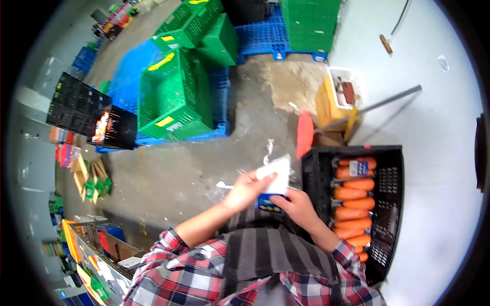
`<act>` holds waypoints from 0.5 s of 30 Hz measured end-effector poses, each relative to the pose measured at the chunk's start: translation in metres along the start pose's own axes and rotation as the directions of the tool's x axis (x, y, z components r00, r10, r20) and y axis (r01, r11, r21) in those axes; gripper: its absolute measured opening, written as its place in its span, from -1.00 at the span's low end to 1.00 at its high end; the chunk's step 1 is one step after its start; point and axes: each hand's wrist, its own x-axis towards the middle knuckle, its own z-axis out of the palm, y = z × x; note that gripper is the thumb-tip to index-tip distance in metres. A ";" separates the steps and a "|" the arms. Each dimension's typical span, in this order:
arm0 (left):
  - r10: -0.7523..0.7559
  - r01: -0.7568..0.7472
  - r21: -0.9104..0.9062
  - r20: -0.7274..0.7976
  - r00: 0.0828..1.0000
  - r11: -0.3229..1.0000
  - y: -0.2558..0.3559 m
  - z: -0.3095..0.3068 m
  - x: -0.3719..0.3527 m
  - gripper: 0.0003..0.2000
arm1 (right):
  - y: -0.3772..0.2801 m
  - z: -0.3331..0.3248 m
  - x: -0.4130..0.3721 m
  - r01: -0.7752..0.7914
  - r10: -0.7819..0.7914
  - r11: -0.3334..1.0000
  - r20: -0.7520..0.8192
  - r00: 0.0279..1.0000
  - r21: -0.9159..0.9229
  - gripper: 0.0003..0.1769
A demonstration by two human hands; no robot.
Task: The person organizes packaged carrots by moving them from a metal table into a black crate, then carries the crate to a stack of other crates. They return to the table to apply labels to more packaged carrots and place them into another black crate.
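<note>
In front of my body, my left hand grips a white sheet or label piece, thumb on top. Close beside it, my right hand pinches the lower edge, where a dark blue printed piece shows below the white one. Whether the two pieces are joined cannot be made out. To the right of my right hand stands a black crate holding a row of packed carrots. A blue and white label lies on the topmost pack.
Green crates stand on blue pallets ahead. Black crates are at the left. A white foam box, a grey pole and a red paddle-like object are beyond the carrot crate, near the wall.
</note>
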 end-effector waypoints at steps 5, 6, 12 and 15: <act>0.016 -0.034 -0.251 -0.074 0.997 0.967 -0.012 -0.030 -0.003 -0.71 | -0.027 -0.001 0.025 0.517 -0.655 0.692 -0.138 0.743 -0.504 -0.60; 0.034 -0.052 -0.224 -0.083 0.996 0.973 -0.013 -0.033 -0.003 -0.69 | -0.036 -0.001 0.027 0.540 -0.654 0.635 -0.013 0.756 -0.552 -0.54; -0.110 0.050 -0.318 -0.174 0.979 0.947 -0.017 -0.047 0.012 -0.64 | -0.046 0.019 0.048 0.587 -0.604 0.475 0.242 0.759 -0.655 -0.58; -0.140 0.101 -0.445 -0.055 0.989 0.890 -0.001 -0.046 0.010 -0.59 | -0.045 0.024 0.050 0.390 -0.399 0.797 0.083 0.913 -0.461 -0.65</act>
